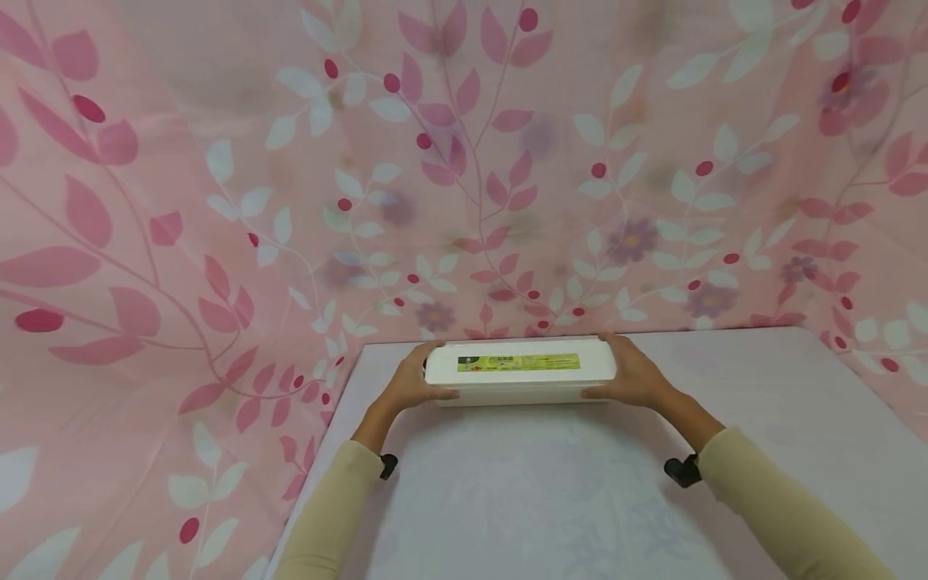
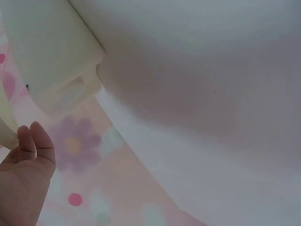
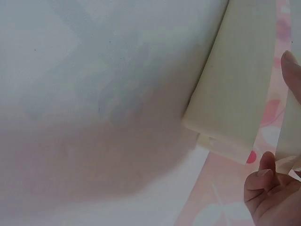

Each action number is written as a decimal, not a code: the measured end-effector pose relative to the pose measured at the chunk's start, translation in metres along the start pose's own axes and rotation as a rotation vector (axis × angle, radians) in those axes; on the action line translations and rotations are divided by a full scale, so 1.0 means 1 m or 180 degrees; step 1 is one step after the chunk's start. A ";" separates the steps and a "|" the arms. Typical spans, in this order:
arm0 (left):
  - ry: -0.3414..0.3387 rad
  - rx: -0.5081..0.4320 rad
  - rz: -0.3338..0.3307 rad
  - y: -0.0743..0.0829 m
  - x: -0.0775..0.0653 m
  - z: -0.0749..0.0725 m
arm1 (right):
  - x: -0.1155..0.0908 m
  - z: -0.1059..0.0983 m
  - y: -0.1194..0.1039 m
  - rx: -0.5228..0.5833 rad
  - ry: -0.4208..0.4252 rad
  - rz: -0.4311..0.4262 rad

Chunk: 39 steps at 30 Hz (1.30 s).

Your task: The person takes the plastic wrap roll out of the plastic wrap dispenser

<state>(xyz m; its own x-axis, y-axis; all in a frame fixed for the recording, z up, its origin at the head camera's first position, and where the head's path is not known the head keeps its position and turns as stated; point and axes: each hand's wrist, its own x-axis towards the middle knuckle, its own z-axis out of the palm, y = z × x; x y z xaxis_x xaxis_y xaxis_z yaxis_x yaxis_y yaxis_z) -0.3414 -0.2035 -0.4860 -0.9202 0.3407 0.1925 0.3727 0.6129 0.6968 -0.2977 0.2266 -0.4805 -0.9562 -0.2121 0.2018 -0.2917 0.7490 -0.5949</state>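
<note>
A long white box [image 1: 522, 397] rests near the back edge of the table. Over it is its white lid [image 1: 442, 366], which carries a yellow-green label [image 1: 518, 362]. My left hand [image 1: 412, 379] grips the lid's left end, and my right hand [image 1: 638, 375] grips the right end, thumbs along the front. Both wrist views show a gap, with curtain visible through it, between the box body [image 3: 235, 80] and the lid [image 3: 289, 132] in my fingers. A recess [image 2: 70, 92] marks the box's end in the left wrist view. The box's inside is hidden.
A pale cloth with faint patterns covers the table [image 1: 536, 483]. Pink curtain with leaves and flowers [image 1: 471, 161] hangs right behind the table and along both sides. Black straps [image 1: 681, 471] sit on both wrists.
</note>
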 end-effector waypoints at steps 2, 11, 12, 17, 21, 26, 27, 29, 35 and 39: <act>-0.0015 -0.0003 0.0035 0.002 -0.001 -0.001 | -0.002 -0.001 -0.001 -0.0034 0.0009 0.0011; -0.0006 0.0208 0.0118 0.002 -0.006 -0.003 | -0.010 0.000 -0.009 -0.0093 0.0057 0.0031; 0.0001 0.0224 0.0138 0.001 -0.007 -0.003 | -0.011 0.001 -0.010 -0.0090 0.0053 0.0049; 0.0029 0.0286 0.0177 0.002 -0.013 -0.003 | -0.016 0.007 -0.014 -0.0093 0.0038 0.0088; 0.0051 0.0280 0.0250 0.005 -0.016 -0.003 | -0.019 0.007 -0.015 -0.0162 0.0049 0.0067; 0.0075 0.0286 0.0329 0.007 -0.020 -0.004 | -0.023 0.006 -0.016 -0.0107 0.0016 0.0029; 0.0074 0.0280 0.0325 0.008 -0.021 -0.004 | -0.023 0.007 -0.017 -0.0082 0.0011 0.0023; 0.0061 0.0279 0.0299 0.009 -0.023 -0.004 | -0.025 0.007 -0.017 -0.0081 0.0011 0.0014; 0.0034 0.0272 0.0262 0.010 -0.029 -0.002 | -0.032 0.007 -0.019 -0.0181 -0.0003 0.0055; 0.0053 0.0303 0.0356 0.010 -0.031 -0.002 | -0.033 0.008 -0.020 -0.0214 -0.0084 0.0068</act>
<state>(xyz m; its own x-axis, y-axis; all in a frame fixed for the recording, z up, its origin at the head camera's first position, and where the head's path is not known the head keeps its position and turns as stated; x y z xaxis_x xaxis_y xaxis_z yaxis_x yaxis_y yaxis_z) -0.3093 -0.2089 -0.4837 -0.8739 0.3994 0.2773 0.4820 0.6368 0.6018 -0.2601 0.2139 -0.4813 -0.9628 -0.2114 0.1685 -0.2697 0.7939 -0.5450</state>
